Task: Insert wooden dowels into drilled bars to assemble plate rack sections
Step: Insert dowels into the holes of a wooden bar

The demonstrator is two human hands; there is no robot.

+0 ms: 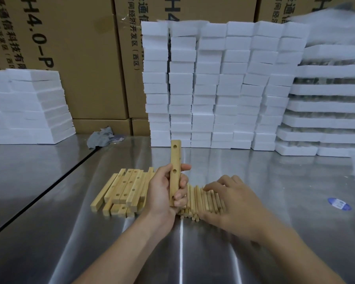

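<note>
Left hand (162, 194) tight around one drilled bar (175, 158); right hand (231, 204) flat, loose-fingered, atop dowels (203, 198)

Your left hand (162, 193) grips a drilled bar (175, 156) upright at the steel worktop (275, 181), three holes facing you. At its 3 o'clock your right hand (232, 203) lies spread on a row of dowels (197, 196). More bars (123, 189) are heaped at 9 o'clock. White foam blocks (223, 85) are stacked at 12 o'clock, against printed cartons (80, 58). A grey rag (100, 137) lies at 11 o'clock.
</note>
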